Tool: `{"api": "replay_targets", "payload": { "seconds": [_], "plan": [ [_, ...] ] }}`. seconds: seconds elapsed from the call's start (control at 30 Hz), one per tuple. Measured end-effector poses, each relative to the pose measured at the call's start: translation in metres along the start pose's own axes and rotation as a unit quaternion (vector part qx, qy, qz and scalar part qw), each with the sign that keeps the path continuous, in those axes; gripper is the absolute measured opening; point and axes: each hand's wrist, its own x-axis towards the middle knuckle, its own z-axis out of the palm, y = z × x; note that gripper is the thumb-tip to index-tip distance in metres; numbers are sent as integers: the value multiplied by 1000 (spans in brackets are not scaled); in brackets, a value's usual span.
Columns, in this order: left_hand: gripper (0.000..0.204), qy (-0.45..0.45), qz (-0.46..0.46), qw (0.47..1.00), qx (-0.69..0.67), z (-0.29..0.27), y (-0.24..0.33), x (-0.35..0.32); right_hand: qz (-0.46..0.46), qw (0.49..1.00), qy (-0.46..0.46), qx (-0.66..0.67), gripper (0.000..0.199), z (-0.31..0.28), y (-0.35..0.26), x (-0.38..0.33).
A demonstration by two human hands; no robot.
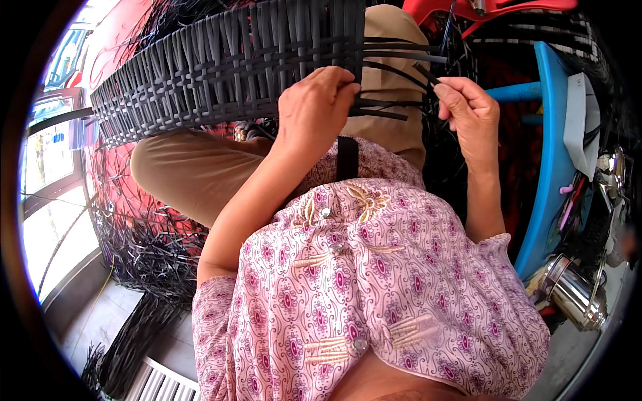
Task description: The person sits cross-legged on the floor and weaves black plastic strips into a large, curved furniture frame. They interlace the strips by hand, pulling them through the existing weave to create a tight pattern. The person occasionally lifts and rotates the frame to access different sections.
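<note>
A dark woven panel of flat black plastic strips (221, 67) lies across my lap, on tan trousers. My left hand (314, 103) presses on its right edge, fingers curled over the weave where loose strip ends stick out. My right hand (468, 103) is just to the right, pinching one of those loose black strips (401, 57) between thumb and fingers. Several unwoven strip ends run between the two hands. One black strip (347, 157) hangs down below my left hand.
A heap of loose black strips (144, 247) covers the floor at left, with another bundle (127, 347) lower down. A blue plastic stool (552, 154) stands at right, a shiny metal pot (572, 291) below it. Red plastic furniture (481, 10) sits at top.
</note>
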Motion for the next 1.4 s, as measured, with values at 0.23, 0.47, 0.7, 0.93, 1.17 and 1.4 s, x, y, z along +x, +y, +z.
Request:
{"api": "replay_targets", "payload": {
  "seconds": [0.23,0.47,0.7,0.93,1.17,1.4],
  "plan": [
    [34,8,18,989,148,7,14,2,39,999,-34,10,17,25,23,-2],
    [33,44,-15,993,112,17,10,0,54,996,-72,8,19,43,36,8],
    [36,44,-19,991,128,18,14,1,67,994,-82,29,19,49,45,15],
    [40,44,-73,993,78,16,12,4,65,992,-93,61,19,47,50,17],
    [35,60,-49,991,110,19,16,-1,63,991,-97,61,19,47,52,18],
    [34,62,-17,980,189,22,18,-4,49,991,-87,93,17,48,57,16]
  ]
}}
